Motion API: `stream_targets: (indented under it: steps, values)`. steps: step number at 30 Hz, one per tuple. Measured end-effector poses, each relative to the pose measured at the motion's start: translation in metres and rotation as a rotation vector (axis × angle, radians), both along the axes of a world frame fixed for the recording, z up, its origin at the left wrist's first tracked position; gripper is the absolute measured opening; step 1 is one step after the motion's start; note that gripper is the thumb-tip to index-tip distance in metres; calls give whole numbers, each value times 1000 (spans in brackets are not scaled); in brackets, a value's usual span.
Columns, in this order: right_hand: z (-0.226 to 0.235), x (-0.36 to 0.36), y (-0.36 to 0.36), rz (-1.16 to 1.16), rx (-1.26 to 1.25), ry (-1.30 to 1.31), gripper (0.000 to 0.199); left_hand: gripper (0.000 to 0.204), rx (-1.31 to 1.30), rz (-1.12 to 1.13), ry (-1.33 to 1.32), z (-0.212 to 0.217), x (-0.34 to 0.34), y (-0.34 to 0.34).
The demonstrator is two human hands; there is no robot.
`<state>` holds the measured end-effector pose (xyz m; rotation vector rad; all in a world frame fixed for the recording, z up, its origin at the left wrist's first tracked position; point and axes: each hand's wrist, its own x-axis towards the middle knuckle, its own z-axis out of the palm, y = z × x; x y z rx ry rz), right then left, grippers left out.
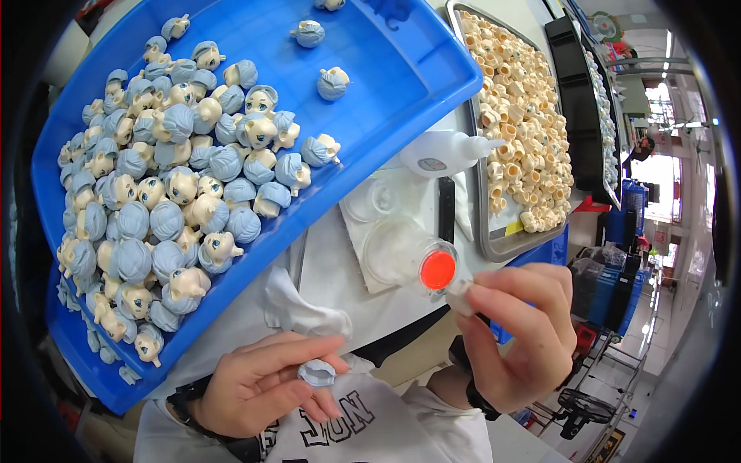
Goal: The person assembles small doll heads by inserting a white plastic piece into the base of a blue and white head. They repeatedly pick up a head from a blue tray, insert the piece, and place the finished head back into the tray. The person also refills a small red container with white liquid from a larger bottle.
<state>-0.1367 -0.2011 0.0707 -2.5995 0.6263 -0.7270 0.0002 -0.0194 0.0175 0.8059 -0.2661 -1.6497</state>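
Observation:
My left hand (pixel 266 382) is closed lightly around a hollow blue-grey doll hair piece (pixel 316 373), its opening facing up. On the right, my right hand (pixel 521 328) pinches a small cream doll face part (pixel 461 298) between thumb and fingertips. That part is held just beside a clear jar (pixel 397 251) with a round orange-red end (pixel 438 270); whether they touch I cannot tell. At the left, a large blue bin (pixel 401 58) holds many doll heads (pixel 166 220) with blue-grey hair and painted eyes.
A metal tray (pixel 494 245) of cream hollow face parts (pixel 525 116) lies at the far right, with a black tray (pixel 575 100) beyond. A white squeeze bottle (pixel 444 153) lies near a clear round dish (pixel 370 199). White cloth (pixel 301 309) lies by the bin.

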Motion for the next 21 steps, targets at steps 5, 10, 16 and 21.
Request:
stream_targets:
  steps: [5,10,16,21]
  values:
    - [-4,5,-10,76,3,138,33,41,62,111,130,0,-6,3]
    - [-6,4,-10,74,39,168,33,37,70,213,131,-3,-11,4]
    - [-9,9,-8,39,47,131,32,34,34,242,35,-4,-13,0]
    - [-8,7,-4,-48,-9,164,32,35,-70,202,16,-11,-7,4]
